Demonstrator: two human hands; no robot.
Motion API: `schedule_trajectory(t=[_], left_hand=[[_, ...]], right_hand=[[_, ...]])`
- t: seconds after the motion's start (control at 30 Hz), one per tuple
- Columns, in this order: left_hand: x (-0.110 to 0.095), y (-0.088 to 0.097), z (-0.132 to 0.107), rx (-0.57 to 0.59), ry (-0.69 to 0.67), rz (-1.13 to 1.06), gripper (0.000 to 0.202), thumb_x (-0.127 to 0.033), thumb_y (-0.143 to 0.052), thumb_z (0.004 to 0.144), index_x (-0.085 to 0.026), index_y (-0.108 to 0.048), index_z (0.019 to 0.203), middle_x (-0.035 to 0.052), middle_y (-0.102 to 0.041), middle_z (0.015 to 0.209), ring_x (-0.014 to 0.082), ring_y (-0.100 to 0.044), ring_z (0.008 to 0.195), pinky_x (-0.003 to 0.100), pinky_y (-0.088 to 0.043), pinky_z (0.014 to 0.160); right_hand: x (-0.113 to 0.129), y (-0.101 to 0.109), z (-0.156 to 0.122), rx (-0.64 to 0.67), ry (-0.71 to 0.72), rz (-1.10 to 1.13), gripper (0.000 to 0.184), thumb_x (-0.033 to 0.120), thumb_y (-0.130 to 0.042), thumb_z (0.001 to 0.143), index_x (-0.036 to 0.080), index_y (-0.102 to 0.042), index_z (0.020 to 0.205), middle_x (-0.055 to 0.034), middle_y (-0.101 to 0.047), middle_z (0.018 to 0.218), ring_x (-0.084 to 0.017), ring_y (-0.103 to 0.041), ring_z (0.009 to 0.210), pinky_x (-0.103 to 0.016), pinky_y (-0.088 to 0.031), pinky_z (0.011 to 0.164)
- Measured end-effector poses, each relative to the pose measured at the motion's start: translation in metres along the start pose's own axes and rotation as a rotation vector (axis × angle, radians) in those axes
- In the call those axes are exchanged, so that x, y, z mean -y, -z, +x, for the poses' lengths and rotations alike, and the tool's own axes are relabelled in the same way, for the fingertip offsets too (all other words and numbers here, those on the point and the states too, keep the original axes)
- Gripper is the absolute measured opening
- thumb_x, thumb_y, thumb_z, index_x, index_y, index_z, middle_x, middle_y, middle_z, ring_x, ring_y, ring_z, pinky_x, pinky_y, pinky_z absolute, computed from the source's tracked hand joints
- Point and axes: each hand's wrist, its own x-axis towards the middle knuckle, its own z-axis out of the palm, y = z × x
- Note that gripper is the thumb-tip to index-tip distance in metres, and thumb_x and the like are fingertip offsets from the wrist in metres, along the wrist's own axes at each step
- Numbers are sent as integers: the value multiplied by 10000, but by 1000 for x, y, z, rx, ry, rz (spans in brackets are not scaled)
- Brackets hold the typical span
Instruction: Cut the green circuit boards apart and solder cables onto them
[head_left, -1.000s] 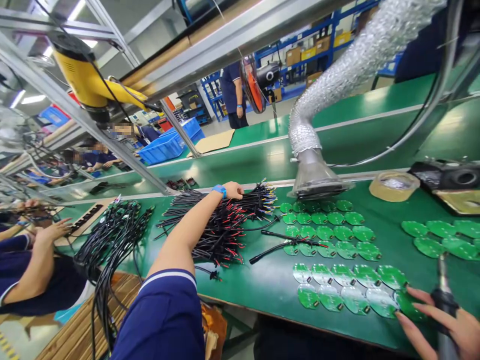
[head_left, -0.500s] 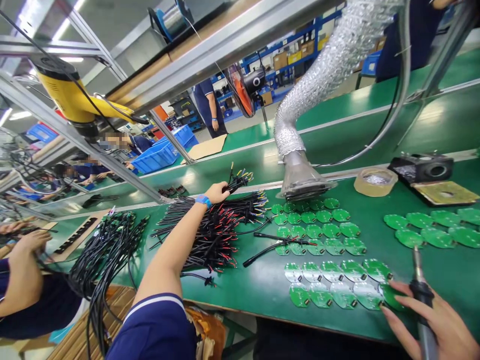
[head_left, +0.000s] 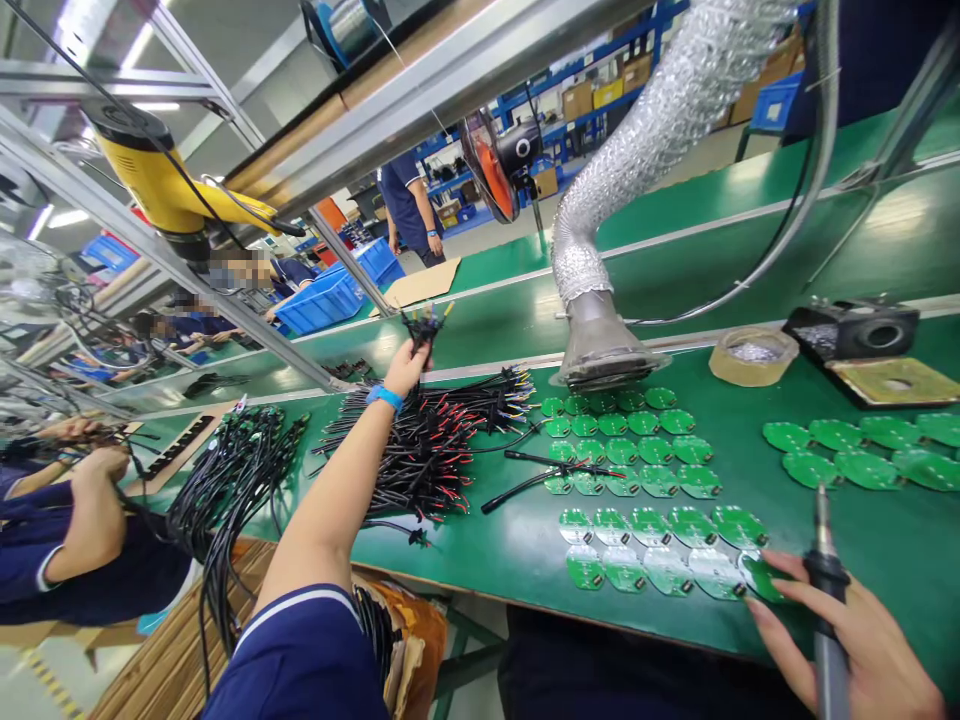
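My left hand (head_left: 407, 369), with a blue wristband, is closed around a small bundle of black cables (head_left: 426, 325), their coloured wire ends pointing up. It is raised over a large pile of black cables (head_left: 420, 450) with red, blue and yellow wire tips. My right hand (head_left: 862, 630) holds a soldering iron (head_left: 827, 580) with its metal tip pointing up and away. Fingertips of that hand rest by the end of a row of round green circuit boards (head_left: 670, 572). Two loose black cables (head_left: 525, 485) lie between the pile and the boards, touching some boards.
A silver fume duct (head_left: 611, 345) hangs over the back boards. Behind the iron are a tape roll (head_left: 754, 357), a black soldering stand (head_left: 855, 330) and more boards (head_left: 862, 455). At left, a co-worker's arm (head_left: 97, 500) is beside another cable pile (head_left: 240, 470).
My left hand has moved left and up, carrying the cable bundle, which now points more upright. My right hand keeps holding the soldering iron. The view has shifted slightly.
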Motion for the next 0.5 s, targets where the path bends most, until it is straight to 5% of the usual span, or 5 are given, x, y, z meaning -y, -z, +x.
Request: schedule_trajectory(t=[0.17, 0.3, 0.4, 0.5], left_hand=[[-17, -4, 5, 129, 46, 31, 348, -500, -623, 689, -153, -591, 688, 15, -578, 534, 159, -560, 564, 260, -434, 584], [-29, -12, 8, 94, 47, 23, 341, -482, -579, 736, -143, -610, 723, 22, -640, 642, 139, -595, 631, 243, -463, 632], [-32, 6, 0, -47, 71, 54, 455, -534, -429, 819, -116, -610, 827, 12, -614, 603, 126, -591, 602, 247, -475, 602], [-42, 50, -13, -302, 71, 133, 554, -489, -232, 899, -48, -540, 1031, 33, -627, 702, 159, -607, 741, 305, -478, 668]], right_hand=[[-4, 4, -3, 53, 45, 64, 354, 250, -727, 647, 298, -537, 942, -57, -662, 994, -295, -647, 883, -499, -497, 901], [0, 7, 0, 28, 68, 86, 352, 225, -720, 655, 277, -536, 950, -70, -661, 986, -282, -653, 854, -493, -511, 862], [3, 8, 1, 17, 69, 93, 331, 198, -709, 667, 251, -535, 942, -76, -658, 984, -267, -649, 863, -489, -504, 873], [5, 7, 1, 15, 75, 105, 336, 184, -701, 681, 223, -526, 965, -85, -641, 1022, -255, -632, 920, -501, -471, 915]])
